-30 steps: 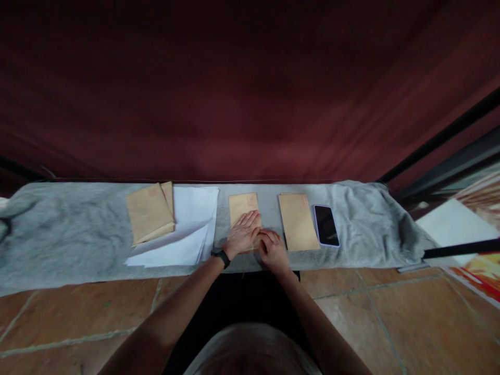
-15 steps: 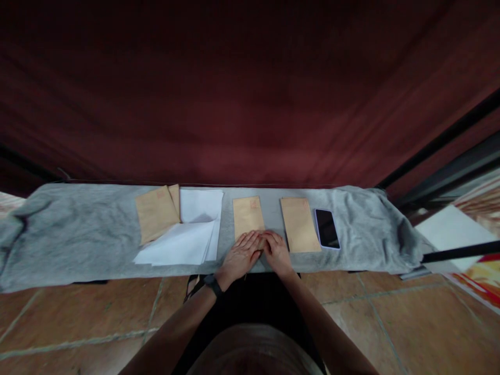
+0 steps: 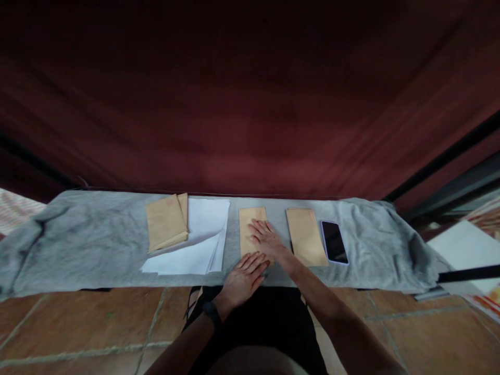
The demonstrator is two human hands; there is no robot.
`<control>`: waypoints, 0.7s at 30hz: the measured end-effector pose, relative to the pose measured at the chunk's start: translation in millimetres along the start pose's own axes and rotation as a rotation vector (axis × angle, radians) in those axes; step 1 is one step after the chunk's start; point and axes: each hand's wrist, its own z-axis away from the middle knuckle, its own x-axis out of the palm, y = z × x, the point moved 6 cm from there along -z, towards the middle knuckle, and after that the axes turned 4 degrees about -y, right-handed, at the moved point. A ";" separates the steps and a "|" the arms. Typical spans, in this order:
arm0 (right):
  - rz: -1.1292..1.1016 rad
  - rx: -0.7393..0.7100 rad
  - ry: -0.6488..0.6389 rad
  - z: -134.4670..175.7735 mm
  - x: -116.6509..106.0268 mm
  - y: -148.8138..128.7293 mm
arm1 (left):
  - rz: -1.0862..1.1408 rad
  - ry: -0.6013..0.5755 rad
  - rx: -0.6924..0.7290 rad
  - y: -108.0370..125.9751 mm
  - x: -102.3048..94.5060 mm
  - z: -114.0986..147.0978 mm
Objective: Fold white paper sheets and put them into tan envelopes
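A brown paper envelope (image 3: 247, 229) lies lengthwise on the grey cloth in front of me. My right hand (image 3: 266, 238) rests flat across its middle, fingers stretched out toward the far left. At its near end lies my left hand (image 3: 245, 276), palm down with the fingers extended; a dark band is on that wrist. Both hands cover part of the envelope, so its near edge is mostly hidden. To the right is a stack of brown envelopes (image 3: 307, 237), apart from my hands.
A phone (image 3: 334, 242) lies right of the stack. White paper sheets (image 3: 195, 255) and more brown envelopes (image 3: 166, 221) overlap on the left. The grey cloth (image 3: 101, 234) covers a narrow surface, with a dark red curtain (image 3: 242, 130) behind it and tiled floor (image 3: 128, 312) below.
My right hand has moved from the envelope's near end up to its middle and flattened out. My left hand stays at the near end. The whole view has shifted slightly.
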 end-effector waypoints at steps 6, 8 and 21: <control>0.019 0.095 0.059 -36.6 -0.7 8.7 | -0.039 0.013 0.020 1.9 -1.9 0.3; 0.071 0.135 0.042 -41.4 1.3 10.1 | -0.056 0.023 0.028 1.1 -0.7 1.0; 0.149 -0.115 -0.107 13.7 12.1 -18.7 | -0.103 0.134 0.035 -5.1 5.1 6.7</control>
